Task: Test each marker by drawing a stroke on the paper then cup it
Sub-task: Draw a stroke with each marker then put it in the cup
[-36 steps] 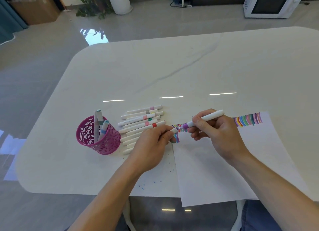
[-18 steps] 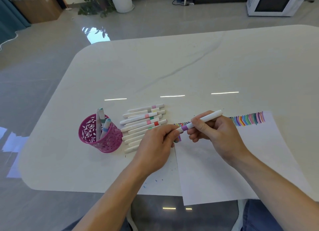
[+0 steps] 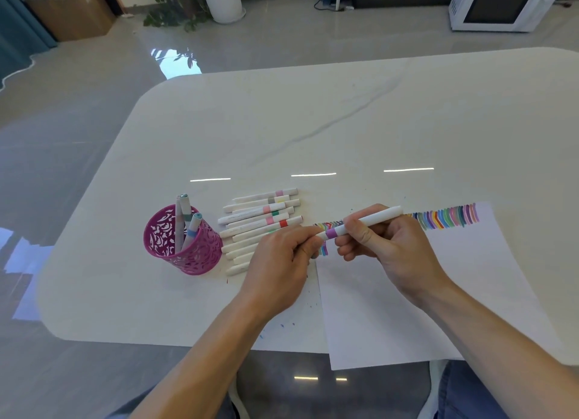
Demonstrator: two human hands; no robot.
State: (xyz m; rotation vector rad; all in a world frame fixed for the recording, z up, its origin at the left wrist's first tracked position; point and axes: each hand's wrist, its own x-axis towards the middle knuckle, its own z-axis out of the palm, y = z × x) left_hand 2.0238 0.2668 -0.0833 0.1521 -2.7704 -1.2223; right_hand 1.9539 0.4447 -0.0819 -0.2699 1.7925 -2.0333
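My right hand (image 3: 391, 249) clamps the purple marker (image 3: 372, 219); my left hand (image 3: 279, 262) pinches its cap end. I'd align cap and barrel, moving straight, above the paper (image 3: 454, 293).

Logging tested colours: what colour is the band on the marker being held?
Purple; the band on the marker shows in the head view.

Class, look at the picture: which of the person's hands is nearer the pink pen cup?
Left. The left hand sits just right of the pink cup; the right hand is farther right, above the paper.
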